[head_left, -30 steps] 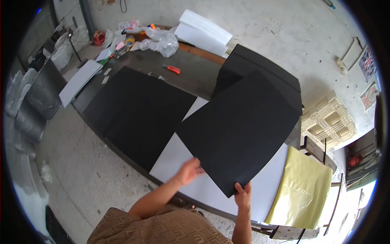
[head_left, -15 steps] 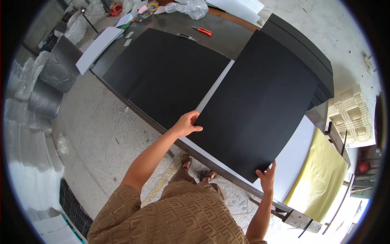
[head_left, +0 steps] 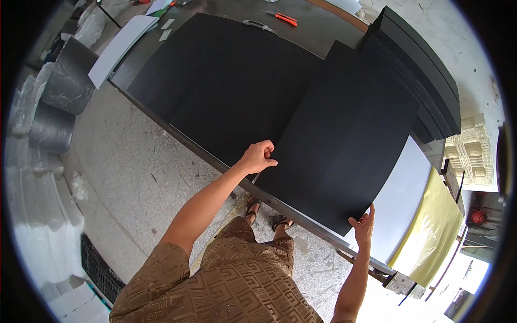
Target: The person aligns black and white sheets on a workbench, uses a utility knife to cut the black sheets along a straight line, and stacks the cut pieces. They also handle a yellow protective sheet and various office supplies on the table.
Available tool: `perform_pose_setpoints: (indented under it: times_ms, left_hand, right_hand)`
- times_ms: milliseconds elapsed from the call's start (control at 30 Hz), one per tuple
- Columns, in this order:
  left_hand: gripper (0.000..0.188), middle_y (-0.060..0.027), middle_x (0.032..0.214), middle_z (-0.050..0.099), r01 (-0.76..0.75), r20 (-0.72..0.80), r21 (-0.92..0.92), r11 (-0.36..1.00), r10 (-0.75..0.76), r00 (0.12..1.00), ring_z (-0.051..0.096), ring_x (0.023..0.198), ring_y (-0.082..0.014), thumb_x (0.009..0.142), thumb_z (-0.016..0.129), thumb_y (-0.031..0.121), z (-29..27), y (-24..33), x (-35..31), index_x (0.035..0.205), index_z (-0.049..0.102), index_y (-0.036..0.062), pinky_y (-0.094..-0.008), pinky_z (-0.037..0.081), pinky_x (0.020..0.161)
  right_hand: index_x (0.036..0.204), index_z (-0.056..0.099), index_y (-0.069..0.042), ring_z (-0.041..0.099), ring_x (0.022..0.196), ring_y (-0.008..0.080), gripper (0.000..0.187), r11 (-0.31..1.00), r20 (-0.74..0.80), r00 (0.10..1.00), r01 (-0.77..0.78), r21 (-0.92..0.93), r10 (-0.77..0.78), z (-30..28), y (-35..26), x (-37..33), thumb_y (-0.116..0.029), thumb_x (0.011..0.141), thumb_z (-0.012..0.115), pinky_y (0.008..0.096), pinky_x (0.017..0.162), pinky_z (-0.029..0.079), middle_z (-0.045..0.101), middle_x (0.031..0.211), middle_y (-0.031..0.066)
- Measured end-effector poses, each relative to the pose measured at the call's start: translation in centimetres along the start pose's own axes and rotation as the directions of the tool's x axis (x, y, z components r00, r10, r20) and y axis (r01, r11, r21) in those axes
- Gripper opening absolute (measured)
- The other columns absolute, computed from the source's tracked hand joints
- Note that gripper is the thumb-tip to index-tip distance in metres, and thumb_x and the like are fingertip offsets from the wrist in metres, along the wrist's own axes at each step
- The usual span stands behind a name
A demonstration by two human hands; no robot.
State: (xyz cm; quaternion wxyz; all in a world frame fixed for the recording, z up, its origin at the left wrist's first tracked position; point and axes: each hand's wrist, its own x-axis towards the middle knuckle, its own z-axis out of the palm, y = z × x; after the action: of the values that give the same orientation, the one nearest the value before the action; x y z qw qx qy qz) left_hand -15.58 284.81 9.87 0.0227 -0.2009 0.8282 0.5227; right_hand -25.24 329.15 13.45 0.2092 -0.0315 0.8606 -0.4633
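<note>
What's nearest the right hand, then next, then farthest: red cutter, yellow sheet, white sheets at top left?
1. Yellow sheet, just right of the right hand.
2. Red cutter, near the top middle.
3. White sheets, upper left.

Black sheet [head_left: 347, 134], plain, four-cornered; nearly flat over a white sheet [head_left: 397, 188]; left edge along another black sheet [head_left: 226, 81].

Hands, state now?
Left hand: half-curled at left edge of right-hand black sheet; grip unclear.
Right hand: thumb at its near-right corner; grip unclear.
</note>
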Motion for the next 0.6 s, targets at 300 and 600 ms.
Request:
perform_pose_setpoints:
  times_ms: [300, 600]
  left_hand:
    - [0.035, -0.0075, 0.073, 0.062, 0.044, 0.032, 0.030, 0.999, -0.045, 0.998, 0.062, 0.068, -0.0195, 0.070, 0.081, 0.014, -0.3, 0.0, 1.0, 0.089, 0.055, 0.0027, -0.0337, 0.049, 0.064]
    - [0.034, -0.0078, 0.073, 0.064, 0.047, 0.037, 0.078, 0.996, -0.050, 0.998, 0.063, 0.068, -0.0219, 0.070, 0.081, 0.014, -0.4, 0.2, 0.7, 0.090, 0.055, 0.0030, -0.0345, 0.049, 0.064]
  right_hand:
    - [0.148, 0.028, -0.008, 0.054, 0.067, 0.0090, 0.095, 1.000, -0.002, 1.000, -0.001, 0.014, 0.001, 0.7, -0.7, -0.3, 0.003, 0.069, 0.079, 0.0228, 0.059, 0.046, 0.057, 0.078, 0.0013]
    - [0.147, 0.029, -0.007, 0.053, 0.065, 0.0081, 0.096, 0.999, -0.006, 1.000, 0.021, 0.041, -0.021, 0.9, 0.6, 0.0, -0.001, 0.068, 0.082, 0.0220, 0.056, 0.045, 0.057, 0.074, 0.0002]
